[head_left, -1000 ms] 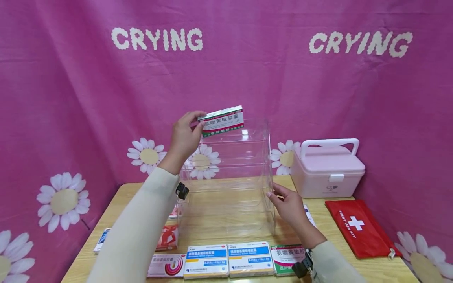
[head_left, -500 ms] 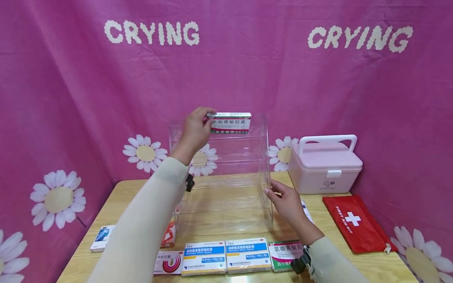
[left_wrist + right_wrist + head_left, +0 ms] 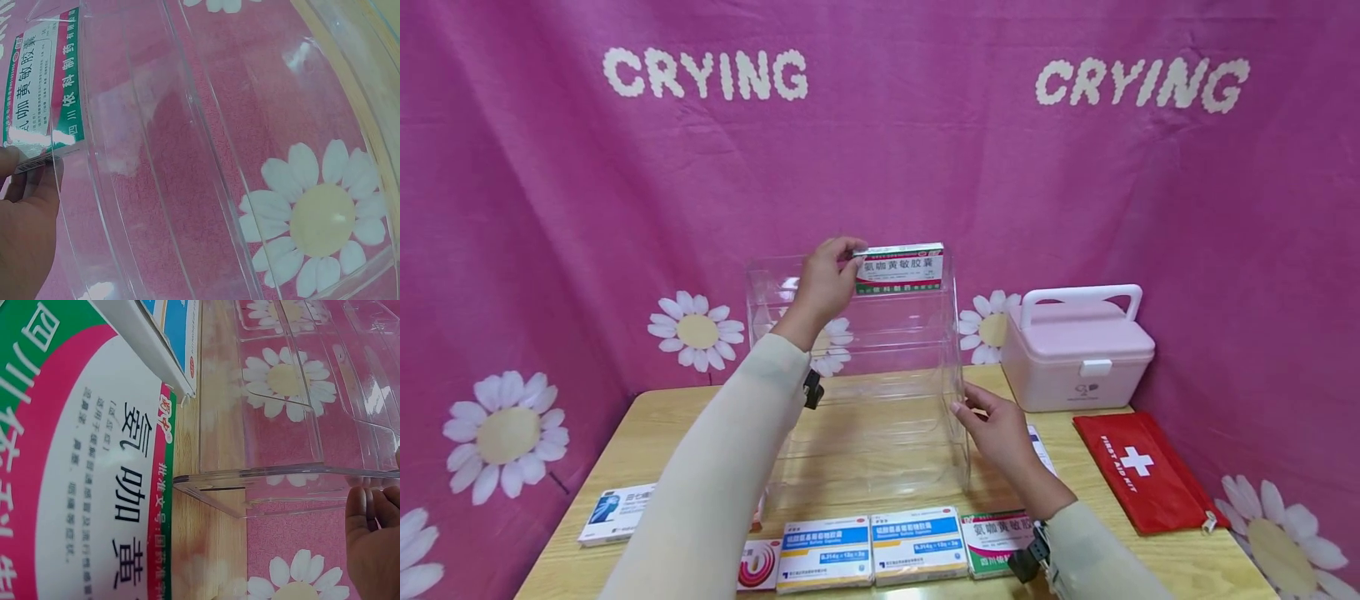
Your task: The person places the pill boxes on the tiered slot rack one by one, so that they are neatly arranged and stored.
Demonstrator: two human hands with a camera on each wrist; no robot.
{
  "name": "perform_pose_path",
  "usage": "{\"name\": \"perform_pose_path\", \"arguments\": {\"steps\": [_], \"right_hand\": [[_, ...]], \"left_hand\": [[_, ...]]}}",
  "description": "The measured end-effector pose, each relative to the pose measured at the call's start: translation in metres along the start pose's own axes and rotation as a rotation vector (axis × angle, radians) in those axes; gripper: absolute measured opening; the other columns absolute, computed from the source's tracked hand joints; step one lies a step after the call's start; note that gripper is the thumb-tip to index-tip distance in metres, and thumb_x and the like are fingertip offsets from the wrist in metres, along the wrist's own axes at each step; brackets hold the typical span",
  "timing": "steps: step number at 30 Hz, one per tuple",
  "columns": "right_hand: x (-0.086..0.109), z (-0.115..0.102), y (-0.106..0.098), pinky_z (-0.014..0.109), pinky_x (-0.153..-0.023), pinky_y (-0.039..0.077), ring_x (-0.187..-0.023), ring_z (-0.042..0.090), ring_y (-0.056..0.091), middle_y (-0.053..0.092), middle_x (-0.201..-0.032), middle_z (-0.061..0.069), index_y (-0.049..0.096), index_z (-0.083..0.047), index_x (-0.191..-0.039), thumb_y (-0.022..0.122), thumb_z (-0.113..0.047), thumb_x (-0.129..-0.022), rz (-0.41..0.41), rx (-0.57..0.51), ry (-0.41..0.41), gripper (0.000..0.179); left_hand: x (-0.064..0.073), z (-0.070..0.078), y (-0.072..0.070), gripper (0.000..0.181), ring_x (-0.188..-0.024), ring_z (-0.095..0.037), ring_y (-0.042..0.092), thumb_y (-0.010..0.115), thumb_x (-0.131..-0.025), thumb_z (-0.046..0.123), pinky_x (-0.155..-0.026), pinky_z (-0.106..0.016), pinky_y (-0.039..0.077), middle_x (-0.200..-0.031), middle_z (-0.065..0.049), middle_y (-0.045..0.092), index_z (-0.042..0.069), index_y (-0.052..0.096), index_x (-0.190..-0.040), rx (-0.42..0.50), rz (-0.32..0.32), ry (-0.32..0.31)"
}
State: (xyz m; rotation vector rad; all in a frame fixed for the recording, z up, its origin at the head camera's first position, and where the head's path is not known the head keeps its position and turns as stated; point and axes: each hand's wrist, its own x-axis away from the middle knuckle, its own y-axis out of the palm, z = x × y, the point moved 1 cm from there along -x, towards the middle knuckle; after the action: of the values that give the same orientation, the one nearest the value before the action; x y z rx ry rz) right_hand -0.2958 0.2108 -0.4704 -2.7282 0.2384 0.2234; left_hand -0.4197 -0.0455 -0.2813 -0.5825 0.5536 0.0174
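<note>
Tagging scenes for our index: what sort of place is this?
Likely a tabletop set mocked up as a pharmacy display: medicine boxes, a clear rack and a pink curtain behind.

This looks like a small cloth-lined booth set up for medicines, though whether it belongs to a home, a shop or a studio cannot be told. Creased magenta cloth (image 3: 880, 167) closes off the back and both sides, bearing white daisies (image 3: 697, 331) and pale lettering (image 3: 726, 75) (it reads "CRYING", oddly enough, twice). In front, a wood-grain tabletop (image 3: 655, 433) carries medicine boxes (image 3: 824, 553), a clear tiered rack (image 3: 872, 442), a pale pink handled case (image 3: 1078, 358) and a red pouch (image 3: 1150, 472) marked "FIRST AID KIT".
</note>
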Motion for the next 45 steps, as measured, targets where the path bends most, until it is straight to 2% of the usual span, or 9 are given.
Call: {"name": "perform_pose_path", "arguments": {"steps": [12,19,22,25,30,35,38,42,45], "right_hand": [[0.002,-0.004,0.0,0.049,-0.109,0.059,-0.127,0.033,0.068,0.071,-0.124,0.016,0.064,-0.014,-0.154,0.071,-0.026,-0.108,-0.005,0.02,0.024,0.047],[0.004,-0.005,0.001,0.042,-0.102,0.063,-0.128,0.036,0.071,0.073,-0.128,0.017,0.063,-0.014,-0.154,0.071,-0.027,-0.108,-0.017,0.019,0.031,0.049],[0.003,-0.006,0.002,0.041,-0.102,0.063,-0.129,0.036,0.071,0.073,-0.13,0.017,0.063,-0.013,-0.155,0.071,-0.027,-0.108,-0.02,0.023,0.029,0.049],[0.004,-0.006,0.002,0.043,-0.103,0.063,-0.129,0.036,0.07,0.073,-0.13,0.018,0.063,-0.013,-0.155,0.072,-0.028,-0.108,-0.016,0.027,0.033,0.05],[0.004,-0.004,0.0,0.042,-0.103,0.063,-0.129,0.036,0.071,0.074,-0.131,0.017,0.061,-0.013,-0.156,0.072,-0.029,-0.108,-0.025,0.038,0.028,0.051],[0.005,-0.006,-0.005,0.04,-0.103,0.062,-0.13,0.036,0.07,0.074,-0.131,0.017,0.061,-0.014,-0.156,0.071,-0.031,-0.108,-0.031,0.051,0.029,0.051],[0.004,-0.007,-0.006,0.043,-0.103,0.062,-0.132,0.039,0.069,0.072,-0.133,0.018,0.06,-0.014,-0.157,0.071,-0.032,-0.108,-0.037,0.046,0.044,0.053],[0.004,-0.008,-0.005,0.047,-0.107,0.061,-0.135,0.04,0.066,0.07,-0.14,0.019,0.058,-0.015,-0.159,0.07,-0.034,-0.109,-0.06,0.04,0.072,0.055],[0.004,-0.007,-0.002,0.05,-0.11,0.059,-0.137,0.039,0.065,0.068,-0.144,0.018,0.058,-0.018,-0.16,0.071,-0.036,-0.108,-0.076,0.035,0.096,0.056]], "left_hand": [[0.0,0.004,0.001,0.032,-0.128,-0.028,0.069,0.064,-0.109,0.006,-0.109,-0.038,0.058,-0.139,-0.013,0.07,0.008,0.072,-0.139,0.024,-0.022,-0.03],[0.02,-0.005,-0.017,0.046,-0.138,-0.031,0.065,0.072,-0.104,0.009,-0.117,-0.038,0.054,-0.148,-0.014,0.067,0.008,0.064,-0.15,0.111,0.001,0.006],[0.042,-0.016,-0.029,0.051,-0.14,-0.034,0.063,0.075,-0.103,0.01,-0.119,-0.042,0.052,-0.151,-0.015,0.064,0.008,0.062,-0.152,0.16,-0.009,0.011],[0.074,-0.027,-0.041,0.05,-0.139,-0.036,0.062,0.076,-0.102,0.01,-0.119,-0.043,0.052,-0.148,-0.018,0.065,0.005,0.062,-0.15,0.244,-0.027,0.002],[0.136,-0.048,-0.07,0.046,-0.129,-0.035,0.066,0.078,-0.101,0.009,-0.108,-0.026,0.057,-0.137,-0.022,0.069,0.0,0.064,-0.143,0.308,-0.056,-0.064],[0.191,-0.076,-0.11,0.043,-0.118,-0.028,0.069,0.081,-0.101,0.021,-0.097,-0.012,0.055,-0.132,-0.016,0.072,0.008,0.068,-0.14,0.137,-0.105,-0.154],[0.216,-0.099,-0.137,0.045,-0.116,-0.021,0.068,0.08,-0.101,0.022,-0.096,-0.014,0.055,-0.131,-0.016,0.072,0.006,0.067,-0.141,0.041,-0.123,-0.177],[0.249,-0.139,-0.17,0.049,-0.116,0.0,0.063,0.082,-0.1,0.021,-0.097,-0.02,0.056,-0.132,-0.015,0.073,0.003,0.065,-0.142,-0.057,-0.153,-0.208],[0.275,-0.169,-0.189,0.055,-0.119,0.007,0.058,0.083,-0.098,0.019,-0.099,-0.02,0.053,-0.139,-0.021,0.07,0.0,0.063,-0.145,-0.1,-0.169,-0.268]]}}
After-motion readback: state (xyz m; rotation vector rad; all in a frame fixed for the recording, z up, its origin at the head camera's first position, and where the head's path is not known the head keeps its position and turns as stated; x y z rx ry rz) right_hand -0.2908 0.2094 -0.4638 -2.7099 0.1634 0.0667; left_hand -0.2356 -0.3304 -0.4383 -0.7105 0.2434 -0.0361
